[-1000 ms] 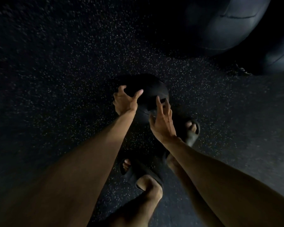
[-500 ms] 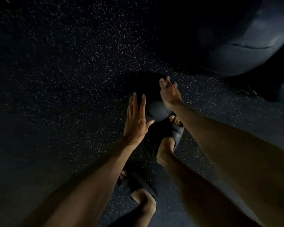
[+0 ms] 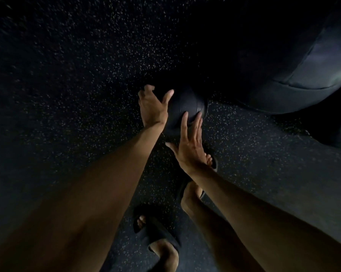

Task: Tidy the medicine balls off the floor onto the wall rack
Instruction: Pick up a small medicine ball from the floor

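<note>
Down on the speckled floor (image 3: 77, 99), the small black ball (image 3: 187, 107) sits just ahead of the front foot (image 3: 190, 195). The left hand (image 3: 153, 108) cups its left side, thumb out, but it's too dark to call that a real grip. The right hand (image 3: 191, 148) is flat, fingers straight, tips at the ball's near edge. A much bigger ball (image 3: 295, 89) looms close by on the right.

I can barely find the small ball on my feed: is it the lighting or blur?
Head view: mainly lighting, very dim, so the black medicine ball nearly merges with the dark speckled floor, only a faint sheen marking its right edge; the left hand is slightly blurred at its fingertips, the right hand sharp; the large ball catches the brightest highlight.
</note>
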### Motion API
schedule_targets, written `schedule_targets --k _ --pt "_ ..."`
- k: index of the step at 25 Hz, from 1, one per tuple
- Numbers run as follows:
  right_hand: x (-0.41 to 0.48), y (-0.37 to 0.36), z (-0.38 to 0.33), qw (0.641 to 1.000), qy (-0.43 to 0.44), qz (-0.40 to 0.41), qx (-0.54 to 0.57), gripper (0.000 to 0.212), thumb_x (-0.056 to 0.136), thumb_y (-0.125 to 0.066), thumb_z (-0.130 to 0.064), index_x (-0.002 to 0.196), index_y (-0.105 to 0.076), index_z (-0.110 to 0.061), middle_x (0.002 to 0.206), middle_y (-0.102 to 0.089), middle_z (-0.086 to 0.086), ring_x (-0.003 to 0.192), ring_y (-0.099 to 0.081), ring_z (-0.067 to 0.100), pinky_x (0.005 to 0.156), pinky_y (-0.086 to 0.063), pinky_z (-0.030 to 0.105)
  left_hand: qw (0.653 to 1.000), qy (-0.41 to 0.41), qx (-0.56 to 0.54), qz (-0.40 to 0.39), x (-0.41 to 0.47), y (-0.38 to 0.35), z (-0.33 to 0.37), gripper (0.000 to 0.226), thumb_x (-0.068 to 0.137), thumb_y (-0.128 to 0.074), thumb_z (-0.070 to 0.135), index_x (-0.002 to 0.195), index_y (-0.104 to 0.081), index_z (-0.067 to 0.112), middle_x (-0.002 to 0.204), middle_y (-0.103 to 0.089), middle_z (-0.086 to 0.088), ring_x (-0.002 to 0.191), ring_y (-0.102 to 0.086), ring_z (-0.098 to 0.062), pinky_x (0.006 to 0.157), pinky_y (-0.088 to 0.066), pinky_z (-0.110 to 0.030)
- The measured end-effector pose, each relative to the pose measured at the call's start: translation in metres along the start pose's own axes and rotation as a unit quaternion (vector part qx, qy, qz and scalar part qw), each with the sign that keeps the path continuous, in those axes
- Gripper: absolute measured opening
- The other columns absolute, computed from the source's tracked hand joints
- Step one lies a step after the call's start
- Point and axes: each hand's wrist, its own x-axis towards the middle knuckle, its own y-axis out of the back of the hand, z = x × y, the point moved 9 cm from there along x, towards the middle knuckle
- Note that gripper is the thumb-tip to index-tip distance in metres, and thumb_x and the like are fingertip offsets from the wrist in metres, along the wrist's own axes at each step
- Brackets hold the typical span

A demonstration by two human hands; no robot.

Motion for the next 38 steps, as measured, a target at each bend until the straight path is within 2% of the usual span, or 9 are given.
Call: schedule_targets --k 4,7,11,14,18,24,28,31,38 --pt "0.056 0.031 -0.015 0.997 -0.052 0.004 0.057 0.110 0.090 -0.057 -0.063 0.158 0.017 -0.020 0.159 0.028 0.024 0.148 0.021 0.045 0.124 -0.008 0.056 0.988 -0.154 -0.014 0.020 -0.015 0.016 0.005 0.037 0.098 -0.059 0.030 0.123 -0.054 0.003 0.123 -0.053 -0.015 0.103 -0.057 -0.020 0.081 -0.057 -0.033" --pt "0.119 0.072 -0.022 0.991 -0.109 -0.018 0.070 0.102 0.094 -0.060 -0.050 0.158 0.015 -0.024 0.162 0.023 0.021 0.149 0.017 0.047 0.122 -0.015 0.056 0.981 -0.191 0.028 -0.007 -0.037 0.000 0.001 0.039 0.101 -0.047 0.011 0.140 -0.048 0.010 0.141 -0.048 -0.014 0.126 -0.052 -0.025 0.103 -0.050 -0.038" --pt "0.171 0.116 -0.023 0.989 -0.125 -0.009 0.073 0.085 0.096 -0.063 -0.037 0.160 -0.010 -0.023 0.167 -0.001 0.015 0.153 -0.003 0.039 0.123 -0.021 0.051 0.988 -0.128 -0.013 -0.088 -0.027 -0.022 0.018 0.068 0.096 -0.040 -0.008 0.157 -0.026 0.019 0.164 -0.020 -0.011 0.151 -0.023 -0.024 0.120 -0.022 -0.025" --pt "0.172 0.137 -0.025 0.991 -0.063 0.070 0.092 0.061 0.097 -0.060 -0.022 0.153 -0.035 -0.021 0.162 -0.024 0.013 0.149 -0.024 0.029 0.117 -0.035 0.047 0.984 -0.101 -0.038 -0.142 -0.005 -0.026 0.035 0.076 0.095 -0.038 -0.010 0.160 -0.014 0.023 0.167 -0.005 -0.011 0.151 -0.020 -0.032 0.115 -0.038 -0.039" --pt "0.147 0.123 -0.024 0.997 -0.024 0.067 0.018 0.074 0.093 -0.054 -0.003 0.157 -0.024 -0.023 0.165 -0.011 0.011 0.151 -0.015 0.032 0.113 -0.036 0.044 0.982 -0.020 -0.066 -0.176 0.054 -0.023 0.054 0.081 0.098 -0.044 -0.001 0.160 0.001 0.027 0.167 0.010 -0.005 0.153 -0.007 -0.033 0.113 -0.036 -0.024" --pt "0.161 0.095 -0.033 0.996 -0.052 -0.074 0.026 0.096 0.089 -0.049 0.005 0.159 0.010 -0.024 0.164 0.024 0.011 0.153 0.013 0.035 0.124 -0.008 0.039 0.992 -0.043 -0.025 -0.117 0.078 0.004 0.055 0.068 0.098 -0.046 0.000 0.158 -0.022 0.020 0.166 -0.017 -0.010 0.148 -0.029 -0.024 0.110 -0.019 -0.013" --pt "0.133 0.116 -0.037 0.996 -0.071 -0.040 -0.023 0.070 0.096 -0.046 -0.008 0.160 -0.017 -0.019 0.166 -0.012 0.014 0.152 -0.013 0.036 0.123 -0.020 0.047 0.989 -0.050 0.014 -0.137 0.043 0.013 0.064 0.054 0.098 -0.047 0.004 0.151 -0.038 0.010 0.156 -0.039 -0.013 0.143 -0.040 -0.025 0.115 -0.033 -0.027" --pt "0.086 0.138 -0.073 0.995 -0.068 -0.037 -0.059 0.046 0.099 -0.042 -0.014 0.145 -0.044 -0.014 0.145 -0.046 0.018 0.134 -0.042 0.036 0.111 -0.039 0.051 0.983 -0.067 0.092 -0.141 0.001 0.060 0.082 0.034 0.101 -0.042 0.014 0.131 -0.058 0.009 0.126 -0.066 -0.011 0.110 -0.065 -0.026 0.090 -0.053 -0.034" --pt "-0.054 0.186 -0.191 0.989 -0.032 -0.118 -0.081 0.031 0.100 -0.042 -0.020 0.125 -0.057 -0.011 0.128 -0.061 0.016 0.112 -0.062 0.034 0.094 -0.053 0.045 0.950 -0.031 0.227 -0.211 -0.115 0.217 0.088 0.032 0.101 -0.044 0.019 0.128 -0.060 0.014 0.126 -0.064 -0.013 0.111 -0.063 -0.032 0.091 -0.052 -0.043"
